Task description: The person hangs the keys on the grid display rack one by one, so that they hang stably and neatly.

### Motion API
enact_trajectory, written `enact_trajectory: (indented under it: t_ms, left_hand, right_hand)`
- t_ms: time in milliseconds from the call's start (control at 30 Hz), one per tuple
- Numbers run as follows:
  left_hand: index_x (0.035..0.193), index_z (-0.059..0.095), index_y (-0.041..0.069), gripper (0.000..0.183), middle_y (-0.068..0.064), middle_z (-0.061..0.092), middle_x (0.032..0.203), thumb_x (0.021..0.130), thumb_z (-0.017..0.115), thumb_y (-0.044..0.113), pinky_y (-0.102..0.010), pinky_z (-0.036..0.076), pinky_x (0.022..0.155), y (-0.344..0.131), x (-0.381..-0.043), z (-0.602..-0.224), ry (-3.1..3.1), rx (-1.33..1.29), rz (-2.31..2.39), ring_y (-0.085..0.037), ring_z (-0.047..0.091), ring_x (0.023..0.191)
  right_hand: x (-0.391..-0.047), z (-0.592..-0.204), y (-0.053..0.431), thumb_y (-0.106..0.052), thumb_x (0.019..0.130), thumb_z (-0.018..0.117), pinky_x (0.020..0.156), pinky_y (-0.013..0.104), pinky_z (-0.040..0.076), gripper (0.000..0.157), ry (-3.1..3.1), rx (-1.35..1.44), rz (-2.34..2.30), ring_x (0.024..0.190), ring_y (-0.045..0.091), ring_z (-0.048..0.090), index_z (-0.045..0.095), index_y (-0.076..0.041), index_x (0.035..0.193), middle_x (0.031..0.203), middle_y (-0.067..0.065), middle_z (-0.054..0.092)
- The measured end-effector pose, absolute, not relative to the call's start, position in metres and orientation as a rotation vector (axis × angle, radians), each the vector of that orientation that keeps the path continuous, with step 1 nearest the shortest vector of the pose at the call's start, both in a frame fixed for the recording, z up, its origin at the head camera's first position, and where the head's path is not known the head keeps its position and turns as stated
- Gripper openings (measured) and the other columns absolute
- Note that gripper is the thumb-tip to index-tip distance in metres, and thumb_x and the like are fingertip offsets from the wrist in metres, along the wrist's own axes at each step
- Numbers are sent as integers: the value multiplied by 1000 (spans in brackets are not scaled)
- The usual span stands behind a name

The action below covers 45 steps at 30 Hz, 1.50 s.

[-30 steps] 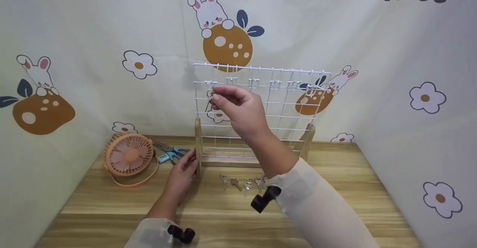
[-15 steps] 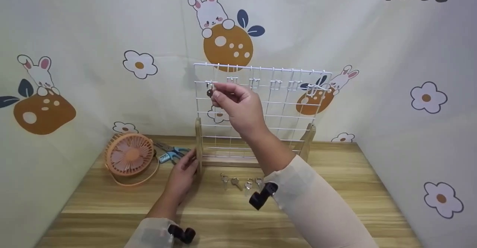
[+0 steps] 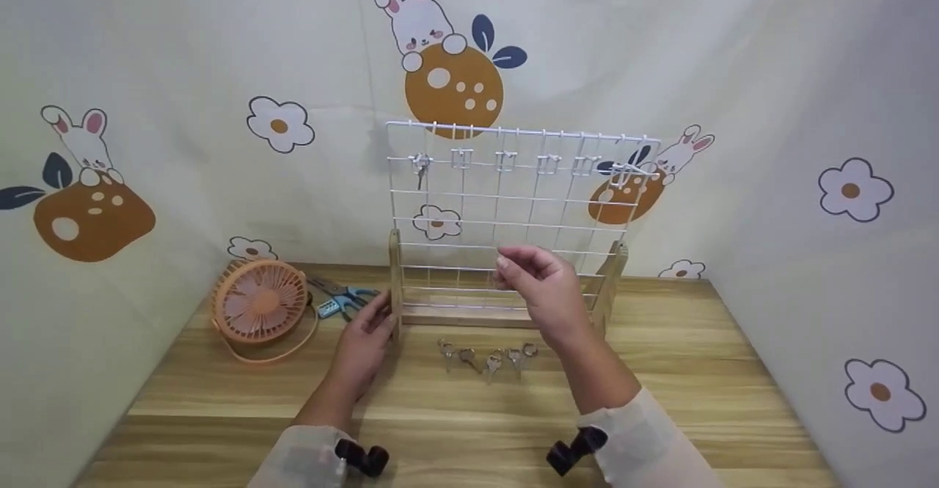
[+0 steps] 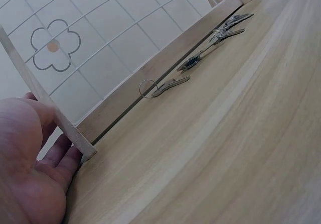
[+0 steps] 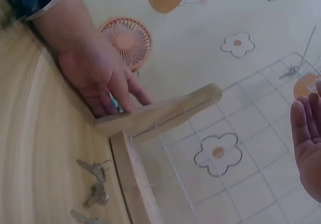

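My left hand [image 3: 363, 345] grips the left wooden upright [image 3: 395, 275] of a white wire grid rack [image 3: 469, 244], its fingers low around the post [image 4: 70, 133]. A small key [image 3: 421, 172] hangs from the leftmost of the hooks along the rack's upper part. In front of the rack's lower right part, my right hand [image 3: 550, 293] is in the air with loosely bent fingers and nothing in them. Several keys with rings [image 3: 494, 361] lie in a row on the table before the wooden base [image 3: 469, 317].
An orange fan [image 3: 260, 301] stands left of the rack. Blue-handled scissors [image 3: 345, 299] lie between them. Several white hooks [image 3: 506, 159] line the grid to the right of the hanging key. Printed cloth walls enclose the wooden table [image 3: 455, 422].
My right hand has let go of the key, which now hangs on the leftmost hook, and has moved down and to the right. My left hand stays at the upright.
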<state>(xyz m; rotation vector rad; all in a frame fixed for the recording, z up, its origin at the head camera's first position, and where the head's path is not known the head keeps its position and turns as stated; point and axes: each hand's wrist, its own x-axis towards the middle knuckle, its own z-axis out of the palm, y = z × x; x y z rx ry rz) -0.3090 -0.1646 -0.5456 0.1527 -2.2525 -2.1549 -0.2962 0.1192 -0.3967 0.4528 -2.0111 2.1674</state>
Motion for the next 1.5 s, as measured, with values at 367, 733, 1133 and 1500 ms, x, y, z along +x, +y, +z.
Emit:
enact_trajectory:
  t_ms: [367,733,1133,1500]
  left_hand:
    - [164,45,22,55,-7,42,171,111,60,17,-45,41,130,-164,-310,-545,-2215,140,-2173,-30,39,161]
    - [164,44,26,54,-4,40,172,112,58,20,-46,41,130,-166,-309,-545,-2243,108,-2166,-30,38,161]
    - [162,45,33,54,-2,41,172,112,58,21,-45,44,128,-167,-308,-549,-2270,147,-2150,-29,41,160]
    - [164,44,17,55,-11,45,169,111,58,12,-45,44,127,-163,-311,-547,-2199,102,-2156,-32,43,158]
  right_hand:
    - [-296,-460,173,3,100,70,79,29,68,13,-1936,211,2309,84,15,73,75,-4,110,89,4,73]
    - [-307,-492,187,1,97,74,75,26,65,22,-2119,111,2250,84,15,72,71,11,117,92,2,75]
    - [-314,-528,198,-8,94,80,68,26,59,36,-2311,37,2268,76,12,63,70,8,126,89,-4,70]
    - [-322,-539,207,-7,95,78,71,24,60,37,-2441,115,2206,79,13,67,69,9,127,92,-2,73]
